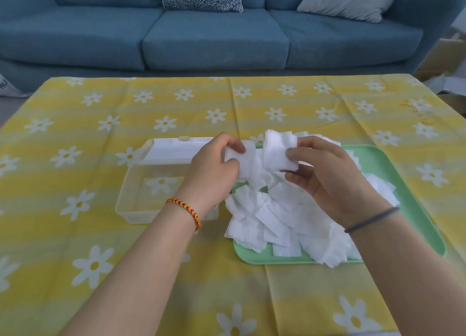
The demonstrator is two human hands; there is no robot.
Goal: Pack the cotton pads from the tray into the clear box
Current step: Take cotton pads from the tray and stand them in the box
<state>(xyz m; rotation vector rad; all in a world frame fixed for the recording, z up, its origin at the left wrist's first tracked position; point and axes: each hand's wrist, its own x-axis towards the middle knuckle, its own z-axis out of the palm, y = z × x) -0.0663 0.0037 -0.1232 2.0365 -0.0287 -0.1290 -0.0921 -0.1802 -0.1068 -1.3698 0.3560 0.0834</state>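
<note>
A: What do we hold now?

B: Our left hand [216,164] pinches a small stack of cotton pads [245,163] between thumb and curled fingers. Our right hand [325,177] grips a thicker bundle of pads [278,150], which stands upright. Both are raised above the far end of the tray.

A: And the other pads?

B: A soft heap of white pads [285,217], square and a little fluffy, fills the mint green tray [423,224]. Some hang over its near rim.

A: Where is the clear box [141,197]?

B: Just left of the tray. It is smooth transparent plastic with rounded corners, and its lid [174,150] is open at the far side. No pads show inside it.

A: The surface?

B: A creased yellow tablecloth [100,139] with white daisies. Behind the table we see a blue sofa [216,38] with two cushions.
</note>
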